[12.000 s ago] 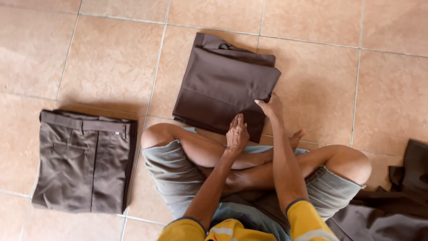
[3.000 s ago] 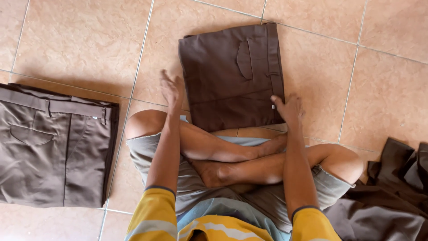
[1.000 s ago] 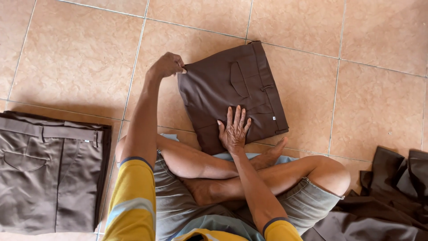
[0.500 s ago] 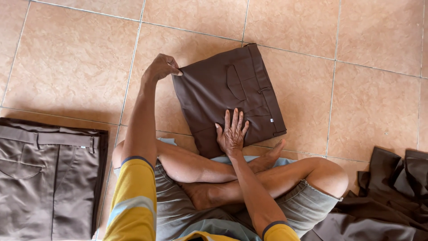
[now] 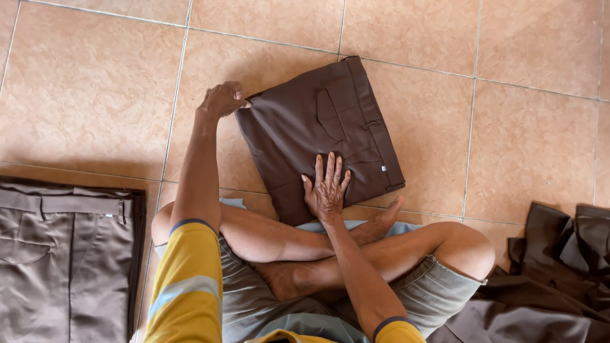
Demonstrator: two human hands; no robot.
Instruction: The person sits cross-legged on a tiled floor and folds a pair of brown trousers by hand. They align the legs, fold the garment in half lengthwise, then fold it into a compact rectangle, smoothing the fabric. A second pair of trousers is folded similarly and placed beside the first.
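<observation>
the folded dark brown fabric trousers (image 5: 321,136) lie flat on the peach ceramic tile floor (image 5: 89,95), just in front of the crossed bare legs (image 5: 298,244) of the person who sits there. the bundle is placed a little turned, with the waistband and the back pocket facing up, and it seems it is kept close to the body so both arms reach it easily.

the right hand (image 5: 326,188) is fully open, the fingers spread, and the palm presses flat on the near part of the trousers; i think this holds the cloth in place. the left hand (image 5: 222,100) is closed in a pinch on the far left corner of the same trousers, the arm stretched out.

to the left lies a second folded pair of grey-brown trousers (image 5: 63,254), well apart. at the right edge there is a loose heap of dark brown cloth (image 5: 553,273), not folded.
</observation>
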